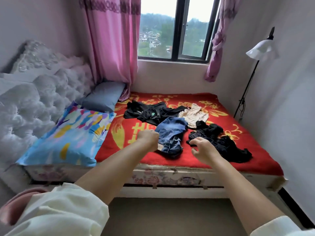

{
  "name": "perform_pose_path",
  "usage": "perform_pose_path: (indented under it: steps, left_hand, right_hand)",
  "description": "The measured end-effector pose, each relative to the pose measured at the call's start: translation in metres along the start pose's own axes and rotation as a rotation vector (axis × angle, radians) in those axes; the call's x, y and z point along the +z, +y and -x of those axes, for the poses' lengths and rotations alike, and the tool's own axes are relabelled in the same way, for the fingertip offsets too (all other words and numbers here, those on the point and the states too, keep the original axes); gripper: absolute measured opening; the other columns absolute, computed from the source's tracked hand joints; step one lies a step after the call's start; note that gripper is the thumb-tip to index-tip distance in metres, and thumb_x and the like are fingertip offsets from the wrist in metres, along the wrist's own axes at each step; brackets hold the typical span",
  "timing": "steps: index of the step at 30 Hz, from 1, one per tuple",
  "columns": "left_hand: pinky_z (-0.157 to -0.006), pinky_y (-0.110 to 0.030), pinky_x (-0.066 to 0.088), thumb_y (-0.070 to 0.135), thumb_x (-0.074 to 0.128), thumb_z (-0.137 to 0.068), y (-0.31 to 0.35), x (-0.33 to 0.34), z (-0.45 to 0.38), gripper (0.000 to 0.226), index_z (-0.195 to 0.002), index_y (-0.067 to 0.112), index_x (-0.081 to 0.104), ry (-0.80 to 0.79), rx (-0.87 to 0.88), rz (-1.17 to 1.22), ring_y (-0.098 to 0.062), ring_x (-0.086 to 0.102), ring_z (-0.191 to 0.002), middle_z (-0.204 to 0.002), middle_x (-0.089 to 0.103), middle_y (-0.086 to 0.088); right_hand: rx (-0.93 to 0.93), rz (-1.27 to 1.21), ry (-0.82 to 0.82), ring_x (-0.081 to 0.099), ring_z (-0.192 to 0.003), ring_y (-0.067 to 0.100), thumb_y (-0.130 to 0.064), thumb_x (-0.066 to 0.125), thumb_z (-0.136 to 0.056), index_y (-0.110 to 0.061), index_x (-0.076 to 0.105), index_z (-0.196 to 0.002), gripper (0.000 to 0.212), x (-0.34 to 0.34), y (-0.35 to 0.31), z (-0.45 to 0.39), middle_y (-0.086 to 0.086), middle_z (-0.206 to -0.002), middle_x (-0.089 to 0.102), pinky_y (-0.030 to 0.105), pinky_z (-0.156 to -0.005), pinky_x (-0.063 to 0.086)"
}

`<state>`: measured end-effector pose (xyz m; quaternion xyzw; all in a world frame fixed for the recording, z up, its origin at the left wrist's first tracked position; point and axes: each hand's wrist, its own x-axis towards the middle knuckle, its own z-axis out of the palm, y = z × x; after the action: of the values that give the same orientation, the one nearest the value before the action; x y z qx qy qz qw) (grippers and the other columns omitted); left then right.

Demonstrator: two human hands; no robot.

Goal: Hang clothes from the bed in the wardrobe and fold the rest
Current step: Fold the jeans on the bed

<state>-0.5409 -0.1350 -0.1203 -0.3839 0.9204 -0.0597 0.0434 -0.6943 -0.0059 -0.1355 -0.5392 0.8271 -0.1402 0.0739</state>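
Several garments lie on the red and yellow blanket [201,160] of the bed. A black top [146,113] is spread at the back, with a beige garment [194,114] to its right. A crumpled blue denim garment [170,132] lies in the middle and a black lacy garment [219,142] lies at the right. My left hand [148,139] is stretched out with its fingers curled into a fist just left of the denim, with nothing seen in it. My right hand [203,148] hovers with spread, bent fingers over the near edge of the black lacy garment.
A colourful patterned pillow [68,140] and a grey-blue pillow [104,96] lie at the left by the tufted headboard [34,103]. Pink curtains [110,48] frame the window. A floor lamp [260,50] stands by the right wall. No wardrobe is in view.
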Motion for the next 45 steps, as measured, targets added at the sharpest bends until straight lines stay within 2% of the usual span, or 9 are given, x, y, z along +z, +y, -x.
perform_pose_path:
  steps: [8,16,22,28,31,34,37,40,45]
  left_hand:
    - [-0.071,-0.030,0.041,0.011,0.043,-0.091,-0.049,0.041,-0.170,0.027,-0.115,0.014,0.054,-0.111,-0.062,0.048,-0.023,0.053,-0.110,-0.118,0.054,-0.004]
    - [-0.073,-0.031,0.042,0.011,0.044,-0.091,-0.101,0.113,-0.371,0.029,-0.119,0.013,0.053,-0.290,0.036,0.025,-0.025,0.054,-0.112,-0.121,0.055,-0.006]
    - [-0.081,-0.033,0.045,0.011,0.043,-0.090,-0.103,0.200,-0.466,0.033,-0.122,0.013,0.050,-0.456,0.095,0.053,-0.026,0.050,-0.116,-0.121,0.052,-0.008]
    - [-0.087,-0.035,0.043,0.020,0.047,-0.092,-0.094,0.312,-0.493,0.033,-0.124,0.015,0.041,-0.606,0.067,0.102,-0.026,0.044,-0.118,-0.125,0.046,-0.007]
    - [-0.092,-0.036,0.041,0.024,0.051,-0.092,-0.083,0.369,-0.500,0.050,-0.136,0.016,0.030,-0.661,0.054,0.118,-0.027,0.035,-0.126,-0.135,0.036,-0.008]
    - [-0.104,-0.041,0.032,0.035,0.054,-0.091,-0.076,0.413,-0.509,0.074,-0.147,0.023,0.007,-0.660,-0.019,0.133,-0.033,0.012,-0.140,-0.152,0.008,-0.015]
    - [-0.107,-0.042,0.027,0.031,0.048,-0.094,-0.072,0.449,-0.520,0.072,-0.148,0.027,0.001,-0.649,-0.068,0.136,-0.036,0.004,-0.141,-0.153,-0.003,-0.022]
    - [-0.103,-0.042,0.029,0.015,0.038,-0.096,-0.073,0.473,-0.529,0.056,-0.147,0.027,0.018,-0.584,-0.053,0.220,-0.037,0.016,-0.137,-0.149,0.006,-0.027]
    - [-0.084,-0.038,0.040,0.011,0.062,-0.082,-0.088,0.463,-0.544,0.042,-0.123,0.012,0.053,-0.570,-0.220,0.648,-0.037,0.050,-0.104,-0.116,0.045,-0.021]
  right_hand:
    - [0.013,0.000,-0.143,0.048,-0.120,0.020,-0.014,0.048,-0.092,-0.011,0.053,-0.127,0.035,0.045,0.042,-0.181,0.004,-0.134,0.049,0.030,-0.099,0.040]
    - [0.227,0.011,-0.342,0.045,-0.123,0.023,-0.012,0.049,-0.088,-0.013,0.053,-0.127,0.039,0.135,0.101,-0.348,0.007,-0.131,0.051,0.030,-0.100,0.036]
    - [0.334,0.035,-0.582,0.041,-0.127,0.019,-0.013,0.046,-0.088,-0.018,0.047,-0.132,0.044,0.215,0.143,-0.398,0.001,-0.136,0.046,0.027,-0.102,0.035]
    - [0.465,0.060,-0.686,0.038,-0.126,0.024,-0.012,0.050,-0.089,-0.017,0.028,-0.141,0.057,0.293,0.176,-0.427,0.003,-0.141,0.035,0.033,-0.098,0.040]
    - [0.546,-0.012,-0.666,0.029,-0.134,0.025,-0.018,0.059,-0.087,-0.017,0.008,-0.147,0.079,0.339,0.191,-0.440,0.006,-0.151,0.014,0.033,-0.102,0.036]
    - [0.650,-0.099,-0.596,0.021,-0.137,0.030,-0.021,0.062,-0.087,-0.017,-0.002,-0.148,0.088,0.374,0.200,-0.448,0.013,-0.154,-0.002,0.034,-0.105,0.031]
    - [0.685,-0.129,-0.526,0.012,-0.140,0.032,-0.020,0.062,-0.086,-0.014,-0.001,-0.147,0.088,0.397,0.205,-0.451,0.018,-0.152,-0.010,0.034,-0.109,0.024]
    - [0.705,-0.224,-0.411,0.011,-0.140,0.034,-0.012,0.064,-0.084,-0.008,0.011,-0.146,0.081,0.413,0.210,-0.448,0.021,-0.151,-0.005,0.033,-0.112,0.018]
    - [0.819,-0.492,-0.165,0.040,-0.122,0.030,0.001,0.067,-0.076,-0.003,0.039,-0.132,0.063,0.416,0.207,-0.451,0.019,-0.138,0.032,0.037,-0.104,0.035]
